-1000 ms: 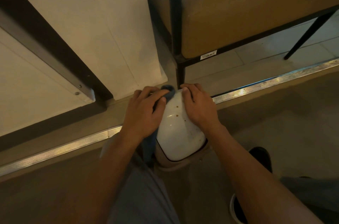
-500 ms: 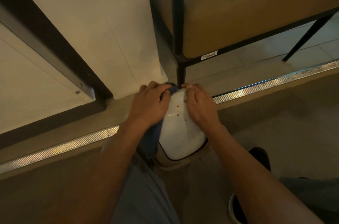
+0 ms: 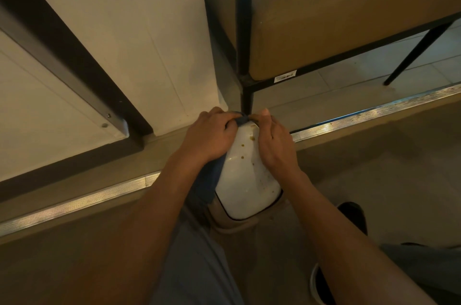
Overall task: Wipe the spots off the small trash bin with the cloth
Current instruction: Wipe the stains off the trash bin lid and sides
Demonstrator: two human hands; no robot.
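Note:
The small trash bin [image 3: 245,187] stands on the floor between my knees, its white lid dotted with several brown spots. A dark blue cloth [image 3: 205,180] hangs down the bin's left side and bunches at the far end of the lid. My left hand [image 3: 208,136] grips the cloth against the lid's far left edge. At the lid's far right edge my right hand [image 3: 273,143] lies over the rim, its fingertips pinching the cloth's end next to the left hand.
A black metal leg [image 3: 245,95] of a tan padded bench [image 3: 336,10] stands just beyond the bin. A white wall panel [image 3: 149,37] is at the left. A ribbed metal floor strip [image 3: 374,115] runs across. My shoe [image 3: 349,217] is at the right.
Both hands slid farther away along the lid and came together at its far end; the cloth's top end is now bunched between them.

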